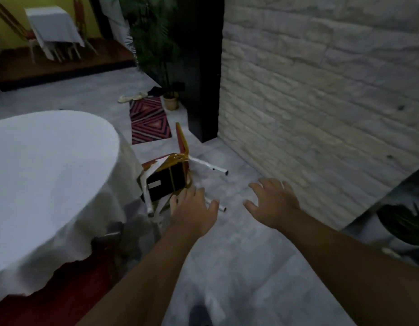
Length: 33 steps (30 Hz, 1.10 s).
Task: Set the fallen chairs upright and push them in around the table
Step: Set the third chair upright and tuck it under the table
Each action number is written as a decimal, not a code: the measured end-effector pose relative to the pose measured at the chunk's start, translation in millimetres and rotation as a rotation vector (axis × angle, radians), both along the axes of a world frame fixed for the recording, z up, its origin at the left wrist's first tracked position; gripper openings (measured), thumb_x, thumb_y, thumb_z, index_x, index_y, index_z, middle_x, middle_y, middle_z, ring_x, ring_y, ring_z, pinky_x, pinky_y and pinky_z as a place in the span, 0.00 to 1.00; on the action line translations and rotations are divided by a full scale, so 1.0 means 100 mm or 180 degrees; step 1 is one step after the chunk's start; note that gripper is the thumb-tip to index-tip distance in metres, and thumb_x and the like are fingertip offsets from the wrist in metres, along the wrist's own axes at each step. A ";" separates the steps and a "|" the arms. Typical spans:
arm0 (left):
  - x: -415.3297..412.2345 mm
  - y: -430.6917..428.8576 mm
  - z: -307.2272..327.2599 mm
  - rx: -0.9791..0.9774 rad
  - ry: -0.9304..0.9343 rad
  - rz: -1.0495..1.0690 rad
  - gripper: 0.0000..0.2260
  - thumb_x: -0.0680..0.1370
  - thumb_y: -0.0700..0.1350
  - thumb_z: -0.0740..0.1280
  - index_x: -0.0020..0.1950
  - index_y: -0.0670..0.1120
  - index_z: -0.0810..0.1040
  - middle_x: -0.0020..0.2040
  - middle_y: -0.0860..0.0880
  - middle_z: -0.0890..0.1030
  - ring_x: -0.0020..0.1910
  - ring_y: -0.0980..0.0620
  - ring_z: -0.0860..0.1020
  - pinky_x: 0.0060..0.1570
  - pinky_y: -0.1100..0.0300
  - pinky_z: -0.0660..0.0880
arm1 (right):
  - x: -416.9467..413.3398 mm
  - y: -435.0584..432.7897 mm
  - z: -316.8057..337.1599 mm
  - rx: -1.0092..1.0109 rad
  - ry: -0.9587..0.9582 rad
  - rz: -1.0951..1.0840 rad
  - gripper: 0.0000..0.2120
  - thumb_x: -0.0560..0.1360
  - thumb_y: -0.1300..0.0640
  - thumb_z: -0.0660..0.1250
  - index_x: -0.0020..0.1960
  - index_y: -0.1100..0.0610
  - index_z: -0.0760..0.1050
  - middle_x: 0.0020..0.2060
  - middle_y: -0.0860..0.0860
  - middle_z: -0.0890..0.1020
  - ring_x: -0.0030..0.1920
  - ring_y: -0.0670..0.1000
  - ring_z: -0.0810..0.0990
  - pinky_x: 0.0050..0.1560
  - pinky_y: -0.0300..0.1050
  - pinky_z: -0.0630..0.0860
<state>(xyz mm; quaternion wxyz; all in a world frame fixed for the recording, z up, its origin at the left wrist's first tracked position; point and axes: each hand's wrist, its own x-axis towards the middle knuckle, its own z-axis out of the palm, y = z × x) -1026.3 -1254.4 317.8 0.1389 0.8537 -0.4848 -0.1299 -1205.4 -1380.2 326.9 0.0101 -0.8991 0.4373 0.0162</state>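
Observation:
A fallen chair (167,178) lies on its side on the grey floor beside the round table (46,175). Its black seat underside faces me, its white legs stick out toward me and to the right, and its red and gold back points away. The table wears a white cloth that hangs to the floor over a red underskirt. My left hand (192,208) is stretched out just in front of the chair's near legs, fingers spread, holding nothing. My right hand (273,203) hovers open over the floor to the right of the chair, apart from it.
A white stone wall (321,90) runs along the right, with a black pillar (203,78) at its end. A patterned rug (148,121), a potted plant (171,100) and slippers lie beyond the chair. Another covered table (54,27) with chairs stands at the far left. A dark plant (403,222) is at the right edge.

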 end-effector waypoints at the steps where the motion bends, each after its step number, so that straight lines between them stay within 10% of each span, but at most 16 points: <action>1: 0.05 -0.25 -0.02 0.0022 -0.0003 -0.0014 0.28 0.81 0.63 0.53 0.77 0.49 0.64 0.79 0.47 0.63 0.78 0.45 0.58 0.77 0.43 0.50 | 0.06 -0.22 -0.01 -0.0010 0.0012 -0.0002 0.30 0.77 0.35 0.55 0.74 0.47 0.62 0.76 0.52 0.63 0.73 0.55 0.61 0.72 0.57 0.53; 22: 0.94 -4.96 -0.38 0.0394 0.0094 0.0715 0.28 0.81 0.63 0.54 0.76 0.48 0.65 0.75 0.46 0.68 0.74 0.45 0.64 0.73 0.46 0.58 | 1.12 -5.20 -0.26 0.0333 0.0333 0.0971 0.32 0.76 0.34 0.50 0.77 0.47 0.58 0.77 0.51 0.60 0.75 0.54 0.57 0.75 0.58 0.49; 33: 2.33 -6.49 -0.73 0.0473 0.0159 0.1770 0.30 0.80 0.63 0.54 0.76 0.47 0.64 0.75 0.44 0.68 0.73 0.43 0.65 0.73 0.44 0.60 | 3.22 -7.14 -0.55 0.0312 0.0650 0.1973 0.31 0.78 0.35 0.51 0.77 0.47 0.56 0.78 0.51 0.58 0.75 0.54 0.57 0.74 0.57 0.49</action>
